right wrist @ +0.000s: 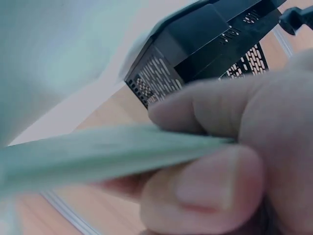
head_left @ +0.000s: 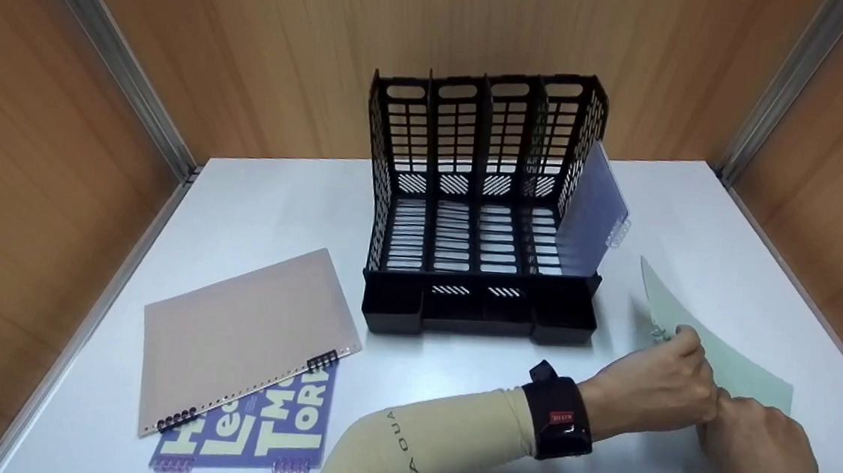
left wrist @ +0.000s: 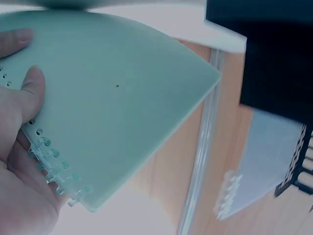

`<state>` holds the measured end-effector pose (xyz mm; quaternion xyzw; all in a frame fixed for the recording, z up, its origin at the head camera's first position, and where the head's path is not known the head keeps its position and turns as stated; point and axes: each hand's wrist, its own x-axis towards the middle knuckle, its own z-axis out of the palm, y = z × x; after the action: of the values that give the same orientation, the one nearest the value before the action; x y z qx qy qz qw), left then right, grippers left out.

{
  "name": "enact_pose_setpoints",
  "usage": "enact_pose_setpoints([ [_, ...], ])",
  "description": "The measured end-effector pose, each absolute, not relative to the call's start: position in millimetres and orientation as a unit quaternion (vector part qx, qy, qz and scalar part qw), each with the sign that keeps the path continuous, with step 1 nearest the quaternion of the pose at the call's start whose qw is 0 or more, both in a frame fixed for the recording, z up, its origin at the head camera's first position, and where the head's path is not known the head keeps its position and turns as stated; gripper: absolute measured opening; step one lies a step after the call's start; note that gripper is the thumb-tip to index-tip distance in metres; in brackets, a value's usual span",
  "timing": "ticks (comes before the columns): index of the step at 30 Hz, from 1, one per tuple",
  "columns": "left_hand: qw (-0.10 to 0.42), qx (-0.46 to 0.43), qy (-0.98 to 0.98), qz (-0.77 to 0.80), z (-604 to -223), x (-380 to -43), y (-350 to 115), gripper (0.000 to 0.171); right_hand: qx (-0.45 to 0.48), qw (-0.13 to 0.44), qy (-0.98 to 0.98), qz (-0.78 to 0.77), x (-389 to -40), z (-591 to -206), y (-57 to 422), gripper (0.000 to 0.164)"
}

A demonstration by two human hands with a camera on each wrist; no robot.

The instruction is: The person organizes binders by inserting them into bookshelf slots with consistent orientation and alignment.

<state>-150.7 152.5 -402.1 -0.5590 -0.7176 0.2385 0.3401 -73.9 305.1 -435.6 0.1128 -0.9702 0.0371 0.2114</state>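
Green notebook [head_left: 750, 367] at near right

The left hand [head_left: 658, 383] and right hand [head_left: 766, 451], close together, pinch its edge. Farther left, a black organizer [head_left: 478, 325] holds a lavender notebook [head_left: 593, 212] in its rightmost compartment; near left, a beige notebook [head_left: 249, 328] overlaps a purple notebook [head_left: 262, 449].

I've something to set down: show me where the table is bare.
Bare table: left of the black organizer, behind the beige notebook; also right of the organizer, behind the green notebook. Crowded: front left, purple notebook beneath the beige; front right, around left hand and right hand.
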Motion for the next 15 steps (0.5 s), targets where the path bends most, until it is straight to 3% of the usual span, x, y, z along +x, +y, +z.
enact_pose_setpoints([
  [10,0.408,-0.554,-0.688,0.232,-369.5,-155.2,145.9,0.047,0.116,0.290,-0.947,0.071,-79.5,-421.0,296.2,0.051],
  [15,0.439,-0.566,-0.663,0.219,-354.2,-151.5,145.5,0.051,0.100,0.314,-0.936,0.123,-80.2,-415.1,292.2,0.035],
])
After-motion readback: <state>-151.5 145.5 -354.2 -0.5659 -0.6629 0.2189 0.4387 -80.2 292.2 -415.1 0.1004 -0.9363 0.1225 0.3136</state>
